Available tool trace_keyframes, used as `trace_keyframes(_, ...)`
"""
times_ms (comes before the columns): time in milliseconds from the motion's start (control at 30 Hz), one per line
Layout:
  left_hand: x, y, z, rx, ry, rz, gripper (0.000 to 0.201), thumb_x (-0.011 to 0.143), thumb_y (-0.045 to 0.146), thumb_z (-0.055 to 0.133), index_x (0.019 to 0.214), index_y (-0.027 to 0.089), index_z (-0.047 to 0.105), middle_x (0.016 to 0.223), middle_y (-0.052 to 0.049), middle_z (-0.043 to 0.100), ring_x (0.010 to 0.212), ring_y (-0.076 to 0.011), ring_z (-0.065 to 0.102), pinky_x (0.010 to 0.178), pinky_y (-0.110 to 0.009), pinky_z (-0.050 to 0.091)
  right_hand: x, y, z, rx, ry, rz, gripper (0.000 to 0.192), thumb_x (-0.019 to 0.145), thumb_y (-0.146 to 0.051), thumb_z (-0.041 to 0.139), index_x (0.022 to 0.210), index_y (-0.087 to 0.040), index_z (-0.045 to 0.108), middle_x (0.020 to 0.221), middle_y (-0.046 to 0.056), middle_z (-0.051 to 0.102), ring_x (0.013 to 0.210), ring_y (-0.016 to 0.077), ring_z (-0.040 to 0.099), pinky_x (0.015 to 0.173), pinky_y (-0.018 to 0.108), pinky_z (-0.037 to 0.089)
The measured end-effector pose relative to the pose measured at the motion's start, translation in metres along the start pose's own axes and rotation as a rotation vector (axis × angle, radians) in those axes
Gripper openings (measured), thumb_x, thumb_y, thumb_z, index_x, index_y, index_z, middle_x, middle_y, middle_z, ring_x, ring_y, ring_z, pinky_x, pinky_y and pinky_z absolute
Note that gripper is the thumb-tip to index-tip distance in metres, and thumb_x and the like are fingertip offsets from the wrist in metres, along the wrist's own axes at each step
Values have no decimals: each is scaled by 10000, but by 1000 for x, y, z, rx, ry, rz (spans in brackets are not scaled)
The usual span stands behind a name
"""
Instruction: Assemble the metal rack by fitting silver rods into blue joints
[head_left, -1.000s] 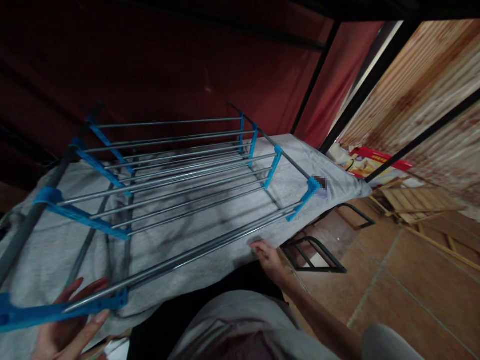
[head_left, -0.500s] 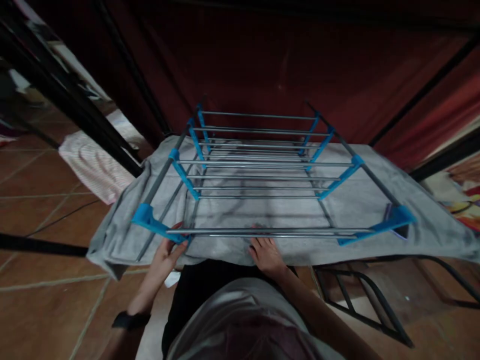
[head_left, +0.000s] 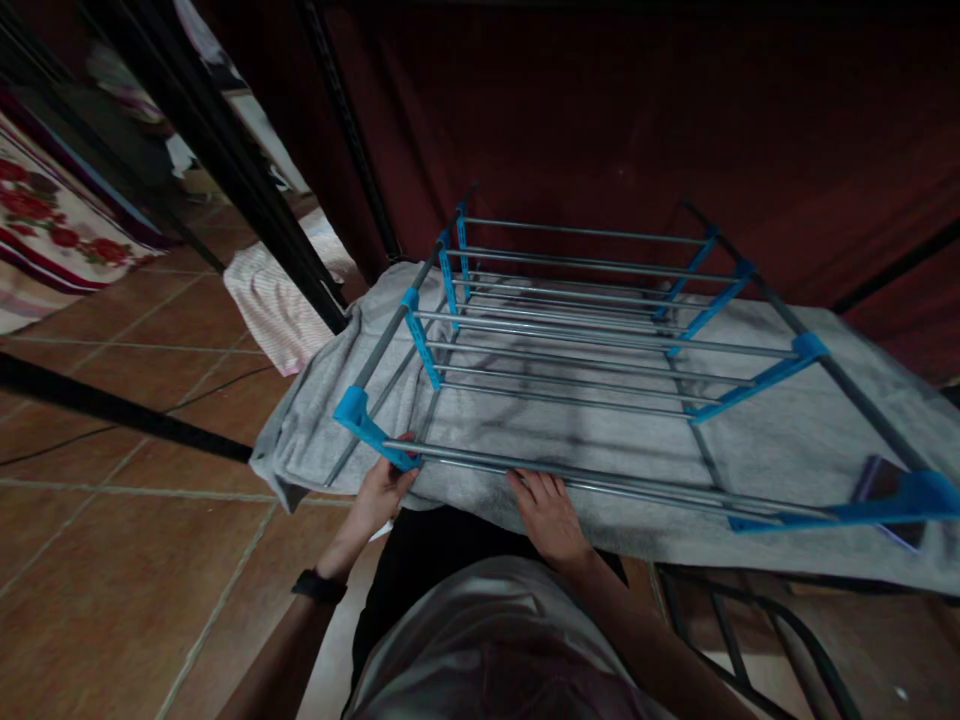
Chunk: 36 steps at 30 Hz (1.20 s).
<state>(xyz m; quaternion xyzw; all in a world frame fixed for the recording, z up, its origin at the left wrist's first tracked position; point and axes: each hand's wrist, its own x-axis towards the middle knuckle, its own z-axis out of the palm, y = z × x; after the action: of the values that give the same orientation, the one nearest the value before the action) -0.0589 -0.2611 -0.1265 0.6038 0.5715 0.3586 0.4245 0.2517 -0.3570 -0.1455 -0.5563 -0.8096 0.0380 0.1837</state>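
Note:
A shoe rack point(head_left: 607, 325) of grey metal tubes and blue plastic side brackets lies across a grey blanket point(head_left: 480, 420). My left hand point(head_left: 384, 490) is closed around the lower end of its near-left blue bracket point(head_left: 367, 425), thumb in front and fingers partly hidden behind. Beside the near pair of tubes, my right hand point(head_left: 551, 515) lies with its fingers stretched out flat. Its fingertips meet the lower tube; whether they press on it I cannot tell. Under the near-right blue bracket point(head_left: 870, 512) sits a dark, flat phone-like object point(head_left: 881, 480), partly covered.
Black metal posts point(head_left: 225, 160) and a bar point(head_left: 127, 415) frame the left side. A dark red curtain point(head_left: 600, 120) hangs behind the rack. A pink striped cloth point(head_left: 277, 300) and a flowered blanket point(head_left: 60, 220) are at left. A black metal frame point(head_left: 780, 620) stands below right.
The view has turned left, so the rack sits further right in the picture and the flowered blanket has come into sight. My left hand keeps its hold; my right hand's fingertips remain by the tubes.

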Motion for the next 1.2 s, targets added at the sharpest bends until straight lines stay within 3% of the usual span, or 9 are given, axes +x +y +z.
trace_keyframes(200,2,-18,4,6,42,21,493,750,390,660,1197,187,615,1232,-136,687,1147,-317,647,1048,-550,488,35,-5,-1,-76,-139,32,578,926,-28,416,1454,-218,557,1350,132,652,1207,293,614,1070,482,451)
trace_keyframes(400,2,-23,1,70,53,42,370,743,346,656,1081,197,647,1107,-107,719,1036,-299,682,990,-525,524,34,-2,-6,-71,-210,32,641,898,15,398,1444,-269,577,1379,113,643,1142,267,670,965,396,522)
trace_keyframes(567,4,-25,0,95,63,57,339,725,345,661,1030,198,656,1058,-96,722,1031,-297,676,975,-507,528,35,-4,-10,-46,-219,46,641,903,-3,387,1458,-272,564,1392,108,636,1143,262,670,970,401,522)
trace_keyframes(700,6,-28,-1,129,62,70,259,738,331,647,964,206,656,1002,-81,724,970,-284,678,940,-484,536,37,-7,-20,-33,-304,53,615,930,-20,363,1464,-261,550,1394,108,628,1123,245,670,958,383,522)
trace_keyframes(900,9,-32,-2,184,64,87,277,728,350,634,953,190,657,968,-86,732,937,-285,691,912,-483,549,39,-9,-31,-5,-409,44,584,964,-47,359,1496,-246,494,1394,106,606,1193,239,624,1020,391,489)
trace_keyframes(1200,21,-44,-12,269,38,109,329,689,485,641,885,223,669,924,-102,777,952,-349,735,922,-530,590,44,-13,-45,19,-394,28,465,1010,-121,377,1439,-252,502,1338,85,623,1174,214,621,1001,388,509)
